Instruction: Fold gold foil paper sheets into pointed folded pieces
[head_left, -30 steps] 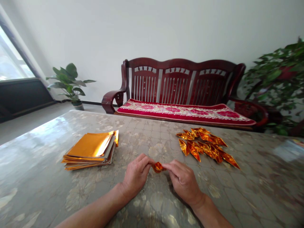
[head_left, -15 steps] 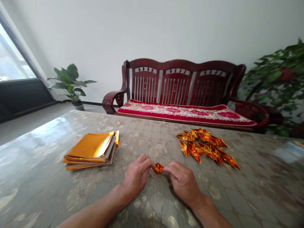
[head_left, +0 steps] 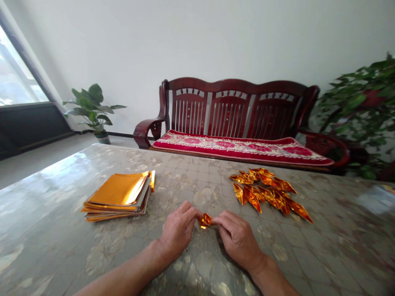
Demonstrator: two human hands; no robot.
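Observation:
A small folded piece of gold foil paper (head_left: 205,220) is pinched between both hands just above the table (head_left: 61,230). My left hand (head_left: 178,231) grips its left end with closed fingers. My right hand (head_left: 237,238) holds its right end, fingers curled. A stack of flat gold foil sheets (head_left: 119,195) lies to the left of my hands. A pile of several folded gold pieces (head_left: 268,192) lies to the right and a little farther away.
The table has a glossy patterned cover. Behind it stands a dark red wooden bench (head_left: 234,119) with a red floral cushion. A potted plant (head_left: 92,111) sits on the floor at the left, a leafy plant (head_left: 364,111) at the right, a window (head_left: 15,82) far left.
The hands stay together on the small gold piece and have shifted very slightly; the piece looks a bit more compact. Nothing else on the table moved.

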